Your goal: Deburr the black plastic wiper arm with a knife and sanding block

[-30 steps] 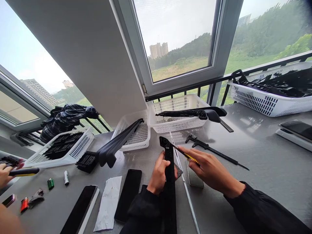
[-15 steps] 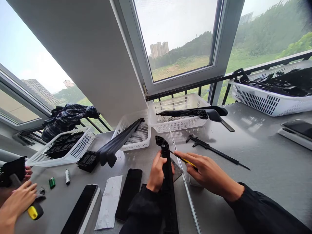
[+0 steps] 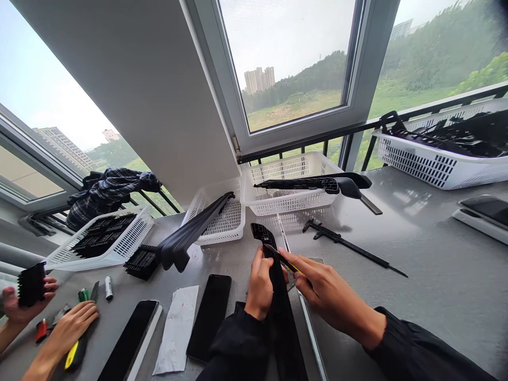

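Note:
My left hand is wrapped round a long black plastic part with a curved, ribbed head pointing away from me. In my right hand is a slim utility knife with a yellow-and-black handle. Its thin blade lies against the part's edge, just below the curved head, close to my left fingers. The part's near end runs down out of view. Under my hands, a grey pad is mostly hidden, and a metal ruler-like strip lies just right of the part.
Similar black parts rest across two white baskets. A caliper lies to the right. Phones and white paper lie left. A co-worker's hands hold a black ribbed piece and touch a yellow-black tool.
The black part has turned slightly, and my right hand has shifted a little left with the knife. The co-worker's hands have parted, one lowering the tool to the table.

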Motion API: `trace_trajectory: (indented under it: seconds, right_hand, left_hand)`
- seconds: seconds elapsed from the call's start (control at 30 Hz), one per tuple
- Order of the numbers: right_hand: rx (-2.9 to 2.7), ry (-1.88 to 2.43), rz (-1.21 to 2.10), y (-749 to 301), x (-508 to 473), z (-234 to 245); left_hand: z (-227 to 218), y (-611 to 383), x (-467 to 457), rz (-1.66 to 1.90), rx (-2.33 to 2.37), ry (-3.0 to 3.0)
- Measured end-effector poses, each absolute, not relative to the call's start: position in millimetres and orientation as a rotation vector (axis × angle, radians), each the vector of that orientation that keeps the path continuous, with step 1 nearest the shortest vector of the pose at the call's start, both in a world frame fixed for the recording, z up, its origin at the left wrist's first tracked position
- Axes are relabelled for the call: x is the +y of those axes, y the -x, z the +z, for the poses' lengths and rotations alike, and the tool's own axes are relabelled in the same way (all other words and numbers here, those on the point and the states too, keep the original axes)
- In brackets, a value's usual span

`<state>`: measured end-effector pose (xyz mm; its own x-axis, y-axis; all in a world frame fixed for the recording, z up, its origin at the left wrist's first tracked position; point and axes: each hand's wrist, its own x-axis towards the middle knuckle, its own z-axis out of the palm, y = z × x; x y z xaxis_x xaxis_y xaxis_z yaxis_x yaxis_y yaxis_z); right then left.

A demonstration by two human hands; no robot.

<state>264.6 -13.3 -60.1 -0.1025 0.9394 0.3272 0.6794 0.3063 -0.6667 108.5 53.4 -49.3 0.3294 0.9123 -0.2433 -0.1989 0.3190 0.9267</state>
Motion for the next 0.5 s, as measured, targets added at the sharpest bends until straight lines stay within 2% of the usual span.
trace_trajectory:
  seconds: [0.5]
  right_hand:
    - [-1.843,1.433,0.423,-257.0,-16.1,-62.5]
  left_hand:
    - [-50.3,-110.4,53.0,0.947,0.946,-0.926]
